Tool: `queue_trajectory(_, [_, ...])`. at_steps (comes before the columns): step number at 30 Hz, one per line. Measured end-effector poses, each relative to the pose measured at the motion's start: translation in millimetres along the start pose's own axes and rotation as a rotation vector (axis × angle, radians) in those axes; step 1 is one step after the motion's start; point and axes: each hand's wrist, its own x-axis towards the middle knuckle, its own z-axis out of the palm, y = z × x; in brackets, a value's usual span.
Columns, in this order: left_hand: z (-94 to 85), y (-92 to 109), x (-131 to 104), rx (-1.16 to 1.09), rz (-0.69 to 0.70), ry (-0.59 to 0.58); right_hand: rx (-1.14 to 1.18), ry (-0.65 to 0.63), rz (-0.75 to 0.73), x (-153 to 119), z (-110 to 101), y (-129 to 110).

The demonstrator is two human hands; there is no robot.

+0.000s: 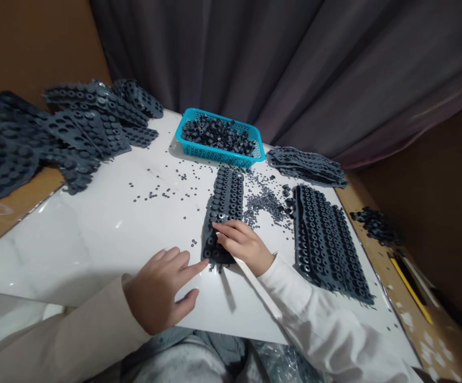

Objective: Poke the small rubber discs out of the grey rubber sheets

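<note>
A dark grey rubber sheet [228, 194] with rows of raised round rings lies lengthwise before me on the white tabletop. My left hand [166, 290] holds nothing; its index finger reaches to the sheet's near left corner, the thumb stands apart and the other fingers curl. Over the sheet's near part, my right hand [245, 246] is closed around a slim white stick-like tool [258, 290], whose back end points toward me. The tool's tip is hidden by the fingers. Many tiny dark discs [266, 205] are scattered right of the sheet, with some to the left.
Behind the sheet stands a blue basket [219, 154] of small black parts. More ringed sheets [329, 239] lie at right, with stacked strips [306, 166] behind them. Rubber sheets [91, 125] pile up at left. A yellow cutter-like tool [410, 287] rests beyond the right edge, near black pieces [377, 226].
</note>
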Motion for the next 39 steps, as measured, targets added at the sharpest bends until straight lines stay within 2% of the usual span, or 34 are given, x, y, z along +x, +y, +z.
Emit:
queue_trajectory(6, [1.1,0.1,-1.0,0.007,0.007,0.005,-0.132,0.021,-0.001,1.6,2.5,-4.3])
queue_trajectory(11, [0.2,-0.6,-1.1,-0.011,0.024,0.019,-0.117,0.080,0.177,2.9,-4.8,4.0])
queue_trajectory(15, [0.5,-0.8,-1.4,-0.034,0.025,0.022,0.041,0.173,0.313,7.5,-15.3,12.3])
queue_trajectory(20, [-4.5,-2.3,1.8,-0.215,-0.061,0.009,0.306,0.272,0.492,8.9,-18.4,1.1])
queue_trajectory(23, [-15.7,-10.4,15.2,-0.343,-0.136,0.030,0.457,0.308,0.572,6.6,-14.5,-10.2])
queue_trajectory(26, [-25.9,-23.9,40.2,-0.279,-0.158,-0.002,0.562,0.311,0.620,5.1,-9.5,-17.4])
queue_trajectory(31, [-21.7,-42.1,77.9,-0.249,-0.111,-0.115,0.641,0.250,0.612,4.8,-4.8,-17.2])
queue_trajectory(39, [-10.3,-56.7,81.5,-0.327,-0.020,-0.145,0.738,0.185,0.587,0.7,-2.3,-11.7])
